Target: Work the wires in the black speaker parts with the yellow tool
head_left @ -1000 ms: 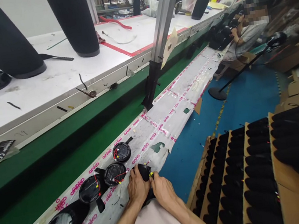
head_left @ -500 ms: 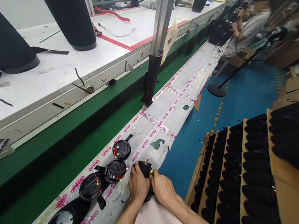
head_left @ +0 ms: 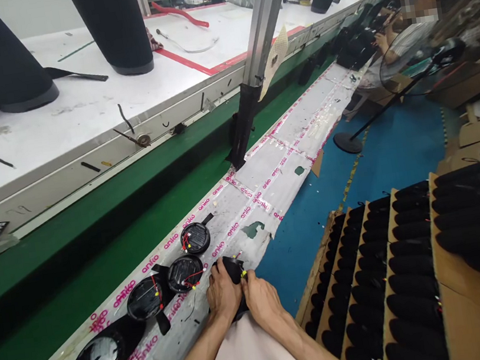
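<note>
A black fabric-covered piece [head_left: 233,268] with small wires stands close against my body at the bench's near edge. My left hand [head_left: 222,292] is closed round its left side, with the fingers over the top. On the other side my right hand [head_left: 261,299] has its thumb and fingers pinched at the end, right by a yellow plug [head_left: 244,274]. What exactly the right fingertips grip is hidden. To the left lie several round black caps, among them one cap [head_left: 195,237] with red wires and a strap, and a nearer cap [head_left: 184,273] with red-and-white leads.
The narrow bench [head_left: 261,171] is covered with torn, pink-printed tape. Behind it runs a white worktable [head_left: 93,123] with tall black cylinders and a metal post [head_left: 261,28]. Boxes of black tubes [head_left: 412,293] stand right. A fan stand [head_left: 348,143] and another person are further off.
My view has shifted very slightly. Both hands keep their hold at the same spot on the black piece, with hardly any visible movement.
</note>
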{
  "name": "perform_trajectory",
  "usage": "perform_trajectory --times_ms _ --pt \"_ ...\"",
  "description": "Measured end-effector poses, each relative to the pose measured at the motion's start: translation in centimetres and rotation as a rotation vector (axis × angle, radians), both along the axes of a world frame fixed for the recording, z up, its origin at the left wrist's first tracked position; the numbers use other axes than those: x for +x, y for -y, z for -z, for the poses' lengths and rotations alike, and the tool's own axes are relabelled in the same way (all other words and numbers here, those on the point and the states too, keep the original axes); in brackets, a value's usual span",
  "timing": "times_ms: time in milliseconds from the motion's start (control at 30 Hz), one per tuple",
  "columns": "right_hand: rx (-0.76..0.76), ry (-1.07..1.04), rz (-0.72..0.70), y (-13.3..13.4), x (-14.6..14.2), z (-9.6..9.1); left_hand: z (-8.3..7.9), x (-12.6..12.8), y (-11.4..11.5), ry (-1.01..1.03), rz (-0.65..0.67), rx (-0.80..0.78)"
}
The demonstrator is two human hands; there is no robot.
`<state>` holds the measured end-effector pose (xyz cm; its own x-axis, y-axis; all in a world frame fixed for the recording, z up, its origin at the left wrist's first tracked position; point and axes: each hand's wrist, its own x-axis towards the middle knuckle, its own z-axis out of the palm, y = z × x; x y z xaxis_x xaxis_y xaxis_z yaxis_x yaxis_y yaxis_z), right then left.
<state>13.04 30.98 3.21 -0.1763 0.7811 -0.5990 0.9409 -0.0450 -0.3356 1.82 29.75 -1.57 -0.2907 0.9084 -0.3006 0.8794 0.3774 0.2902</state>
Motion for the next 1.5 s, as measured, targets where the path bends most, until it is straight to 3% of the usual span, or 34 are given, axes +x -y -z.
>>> perform_trajectory --times_ms 667,933,1200,1500 --pt "-0.037 0.062 0.023 -0.1 -0.6 -0.6 -0.1 0.2 0.0 -0.023 0.0 -0.034" --pt "-0.06 0.067 0.026 -0.6 -0.8 -0.9 -0.4 0.1 0.1 0.004 0.059 -0.016" --pt "-0.108 0.055 0.013 -1.3 -0.6 -1.0 0.3 0.7 0.3 -0.057 0.07 0.004" --pt "-0.168 0.084 0.014 -2.2 -1.2 -0.9 0.8 0.7 0.3 -0.105 0.085 -0.078"
